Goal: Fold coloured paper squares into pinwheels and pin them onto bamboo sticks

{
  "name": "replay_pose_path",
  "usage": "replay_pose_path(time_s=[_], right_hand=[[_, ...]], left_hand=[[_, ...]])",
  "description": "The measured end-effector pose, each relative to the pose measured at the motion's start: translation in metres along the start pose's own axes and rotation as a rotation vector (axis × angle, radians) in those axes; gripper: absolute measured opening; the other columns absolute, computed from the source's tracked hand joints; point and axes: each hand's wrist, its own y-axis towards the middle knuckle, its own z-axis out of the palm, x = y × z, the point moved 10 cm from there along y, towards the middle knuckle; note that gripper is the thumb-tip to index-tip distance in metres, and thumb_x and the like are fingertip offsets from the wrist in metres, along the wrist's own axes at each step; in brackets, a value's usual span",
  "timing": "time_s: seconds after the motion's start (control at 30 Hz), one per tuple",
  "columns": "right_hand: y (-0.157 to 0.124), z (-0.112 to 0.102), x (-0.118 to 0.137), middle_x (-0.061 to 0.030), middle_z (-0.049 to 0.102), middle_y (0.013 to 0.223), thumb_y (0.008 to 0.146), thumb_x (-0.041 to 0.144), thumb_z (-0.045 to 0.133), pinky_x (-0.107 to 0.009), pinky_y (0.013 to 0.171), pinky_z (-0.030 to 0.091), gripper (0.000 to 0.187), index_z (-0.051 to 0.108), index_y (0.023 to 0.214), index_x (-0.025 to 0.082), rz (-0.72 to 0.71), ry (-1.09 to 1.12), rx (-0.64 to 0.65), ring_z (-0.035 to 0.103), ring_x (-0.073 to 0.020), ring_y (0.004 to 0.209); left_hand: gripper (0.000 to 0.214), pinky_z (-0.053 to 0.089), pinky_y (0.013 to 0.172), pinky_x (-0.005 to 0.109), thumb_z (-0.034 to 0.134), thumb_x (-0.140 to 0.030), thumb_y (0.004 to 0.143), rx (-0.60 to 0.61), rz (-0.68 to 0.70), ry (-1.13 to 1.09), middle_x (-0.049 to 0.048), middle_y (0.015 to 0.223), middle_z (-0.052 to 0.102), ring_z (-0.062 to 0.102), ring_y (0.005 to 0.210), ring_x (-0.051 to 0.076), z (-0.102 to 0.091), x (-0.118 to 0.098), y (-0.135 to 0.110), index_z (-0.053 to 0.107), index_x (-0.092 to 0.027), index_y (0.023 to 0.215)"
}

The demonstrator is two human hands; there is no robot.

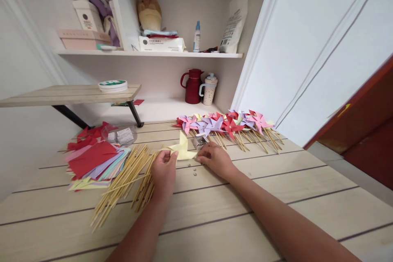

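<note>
My left hand (pixel 164 169) is closed, thumb and fingers pinching the left side of a pale yellow paper pinwheel (pixel 183 150) just above the table. By the pinwheel's right point, my right hand (pixel 215 159) has its fingertips pressed together; what lies between them is hidden. Several small metal tacks (pixel 194 169) lie below the pinwheel. A small clear box (pixel 200 142) with metal pieces in it stands just behind my right hand. Thin wooden sticks (pixel 123 184) are piled to the left, and one slants across them up to my left hand; whether I hold it cannot be seen.
Finished pinwheels (pixel 229 125) on sticks lie in a row at the back right. Coloured paper sheets (pixel 92 161) and a clear plastic tub (pixel 121 134) sit at the left, near a raised wooden shelf (pixel 70 95). Behind stand a red jug (pixel 193 86) and a speckled cup (pixel 210 90).
</note>
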Motion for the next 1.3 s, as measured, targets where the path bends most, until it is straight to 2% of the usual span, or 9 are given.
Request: replay_pose_path(time_s=[0.13, 0.4, 0.53, 0.73, 0.93, 1.03, 1.3], right_hand=[[0.001, 0.003, 0.0, -0.0049, 0.07, 0.098, 0.079, 0.016, 0.068, -0.03, 0.08, 0.047, 0.01, 0.075, 0.074, 0.023, -0.017, 0.036, -0.005, 0.064, -0.0193, 0.088], [0.003, -0.003, -0.002, -0.0075, 0.072, 0.093, 0.089, 0.017, 0.053, -0.033, 0.086, 0.047, 0.024, 0.071, 0.072, 0.019, -0.044, 0.12, 0.023, 0.065, -0.0212, 0.091], [0.002, -0.004, -0.003, -0.0075, 0.072, 0.092, 0.085, 0.016, 0.057, -0.033, 0.085, 0.048, 0.018, 0.071, 0.074, 0.019, -0.067, 0.136, 0.032, 0.065, -0.0214, 0.09], [-0.001, -0.014, -0.01, -0.0061, 0.071, 0.094, 0.081, 0.015, 0.061, -0.032, 0.082, 0.049, 0.014, 0.074, 0.085, 0.02, -0.061, 0.185, -0.021, 0.065, -0.0207, 0.089], [-0.007, -0.013, 0.0, -0.0047, 0.067, 0.088, 0.077, 0.016, 0.068, -0.031, 0.077, 0.049, 0.01, 0.077, 0.078, 0.021, -0.074, 0.192, 0.03, 0.063, -0.0194, 0.082], [-0.009, -0.011, 0.004, -0.0047, 0.066, 0.087, 0.08, 0.016, 0.064, -0.031, 0.076, 0.049, 0.014, 0.077, 0.08, 0.022, -0.09, 0.181, 0.044, 0.063, -0.0186, 0.08], [-0.004, -0.018, -0.013, -0.0062, 0.068, 0.09, 0.081, 0.018, 0.065, -0.032, 0.076, 0.048, 0.012, 0.076, 0.084, 0.02, -0.024, 0.101, -0.027, 0.064, -0.02, 0.08]], left_hand=[[0.018, 0.043, 0.062, 0.026, 0.071, -0.035, 0.068, 0.004, -0.007, -0.007, -0.0006, 0.064, 0.064, 0.06, 0.064, 0.017, 0.0, 0.0, 0.0, 0.064, -0.018, 0.067], [0.018, 0.043, 0.063, 0.026, 0.071, -0.035, 0.069, 0.0, -0.001, -0.013, -0.0016, 0.063, 0.061, 0.058, 0.064, 0.017, 0.0, 0.001, -0.001, 0.063, -0.019, 0.068], [0.018, 0.042, 0.062, 0.026, 0.071, -0.035, 0.069, 0.0, 0.003, -0.008, -0.0026, 0.061, 0.059, 0.058, 0.064, 0.016, -0.001, -0.003, -0.002, 0.063, -0.019, 0.067], [0.019, 0.042, 0.062, 0.026, 0.071, -0.035, 0.069, 0.011, -0.003, -0.013, -0.0004, 0.065, 0.064, 0.059, 0.066, 0.017, 0.001, -0.001, -0.002, 0.064, -0.018, 0.069], [0.019, 0.044, 0.063, 0.027, 0.071, -0.036, 0.069, 0.015, -0.003, -0.038, 0.0003, 0.066, 0.066, 0.06, 0.066, 0.018, 0.002, 0.003, -0.001, 0.064, -0.018, 0.069], [0.019, 0.043, 0.062, 0.026, 0.071, -0.035, 0.068, 0.006, 0.001, -0.038, -0.0004, 0.065, 0.065, 0.06, 0.066, 0.017, 0.0, 0.001, -0.001, 0.064, -0.018, 0.068], [0.019, 0.043, 0.063, 0.026, 0.072, -0.036, 0.068, 0.013, -0.008, -0.049, -0.0002, 0.066, 0.065, 0.06, 0.066, 0.017, 0.001, 0.0, -0.002, 0.064, -0.018, 0.069]])
